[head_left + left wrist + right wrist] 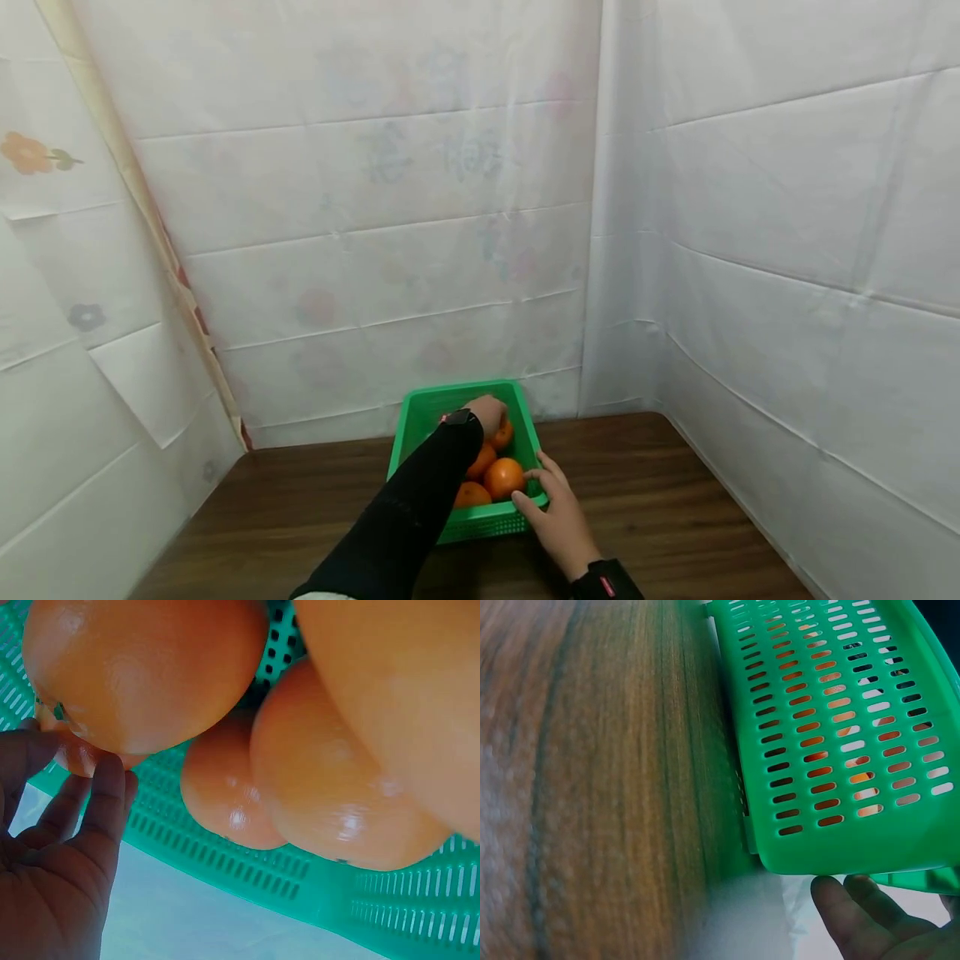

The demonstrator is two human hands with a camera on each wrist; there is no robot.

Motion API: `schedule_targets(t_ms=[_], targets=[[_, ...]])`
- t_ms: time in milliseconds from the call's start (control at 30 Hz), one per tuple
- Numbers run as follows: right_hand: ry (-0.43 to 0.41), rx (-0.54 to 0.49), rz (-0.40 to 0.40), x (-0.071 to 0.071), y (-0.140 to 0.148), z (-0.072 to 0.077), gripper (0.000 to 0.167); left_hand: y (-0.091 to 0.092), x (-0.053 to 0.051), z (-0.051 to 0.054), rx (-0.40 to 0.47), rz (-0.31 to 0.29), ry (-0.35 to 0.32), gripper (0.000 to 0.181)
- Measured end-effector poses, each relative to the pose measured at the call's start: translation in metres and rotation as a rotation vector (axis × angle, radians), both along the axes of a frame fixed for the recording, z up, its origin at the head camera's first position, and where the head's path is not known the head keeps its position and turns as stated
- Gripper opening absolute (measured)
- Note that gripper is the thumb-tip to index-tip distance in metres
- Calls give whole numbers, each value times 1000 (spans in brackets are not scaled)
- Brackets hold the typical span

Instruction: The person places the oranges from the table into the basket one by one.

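Observation:
A green plastic basket [491, 527] with slotted walls holds several oranges [504, 478]. My left arm reaches over it, and my left hand [489, 412] is inside near the back. In the left wrist view, the left thumb and fingers [105, 787] pinch an orange [75, 754], partly hidden behind a larger orange [150, 667]. My right hand [558, 518] holds the basket's near right corner, thumb by the front rim. From the right wrist view, its fingertips [829, 892] touch the outside of the basket wall. The left sleeve hides part of the basket's inside.
The basket stands on a dark wooden table [315, 492], close to the back. White sheeting [375, 275] hangs behind the table, with more white sheets [787, 292] along the left and right sides.

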State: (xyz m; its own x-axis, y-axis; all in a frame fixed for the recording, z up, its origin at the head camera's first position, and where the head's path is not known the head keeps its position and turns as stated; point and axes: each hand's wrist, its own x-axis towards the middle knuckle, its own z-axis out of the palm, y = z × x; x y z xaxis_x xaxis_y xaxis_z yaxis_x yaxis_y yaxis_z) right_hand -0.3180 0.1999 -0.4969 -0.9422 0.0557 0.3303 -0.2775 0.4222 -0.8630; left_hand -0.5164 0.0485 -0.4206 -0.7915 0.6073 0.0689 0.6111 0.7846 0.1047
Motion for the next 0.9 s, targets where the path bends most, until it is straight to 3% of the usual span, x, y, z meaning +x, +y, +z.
schedule_targets(t_ms=[200, 300, 667, 900], targets=[[-4, -6, 15, 1, -2, 4, 31, -3, 0, 4, 28, 21, -32, 18], [-18, -7, 17, 1, -3, 3, 30, -8, 1, 1, 52, 43, -57, 22], [-40, -21, 31, 4, -6, 1, 31, -15, -14, -14, 62, 101, -116, 26], [-43, -17, 29, 5, -6, 3, 31, -16, 0, -5, 106, 143, -175, 31]])
